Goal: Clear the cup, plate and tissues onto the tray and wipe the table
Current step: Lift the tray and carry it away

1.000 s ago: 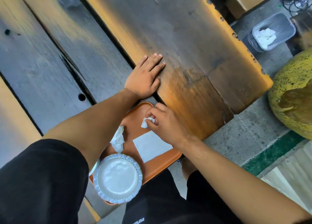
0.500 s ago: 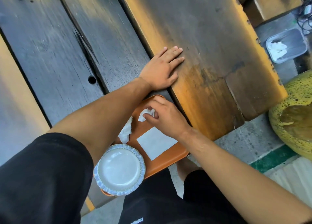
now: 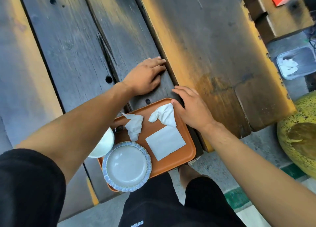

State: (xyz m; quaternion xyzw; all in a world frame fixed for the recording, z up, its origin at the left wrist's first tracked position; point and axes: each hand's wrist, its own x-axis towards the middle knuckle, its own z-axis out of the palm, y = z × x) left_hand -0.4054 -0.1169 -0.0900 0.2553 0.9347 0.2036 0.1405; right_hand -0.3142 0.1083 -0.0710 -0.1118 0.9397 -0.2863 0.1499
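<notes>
Seen from above, a person's two bare arms reach forward over a dark, weathered plank table. The left hand lies palm down on the wood, fingers together and stretched flat, holding nothing. It rests just beyond the far edge of an orange tray.

The right hand is loosely spread, fingers slightly parted, over the tray's far right corner and the table beside it. Its thumb tip touches the upper edge of a crumpled white tissue; whether the thumb presses on it or only brushes it cannot be told. The hand grips nothing.

That tissue lies on the tray just left of the right hand. A second crumpled tissue lies near it, further left, below the left hand. A flat white square napkin sits on the tray toward the person, one corner tucked under the first tissue. A round pale plate with a frilled blue-grey rim sits at the tray's near left corner, overhanging the edge. A white cup stands to its left, mostly hidden behind the left forearm.

The tray's left side is covered by that forearm. Black sleeve and shorts fill the bottom. A grey bin holding white paper stands on the floor at right, blurred.
</notes>
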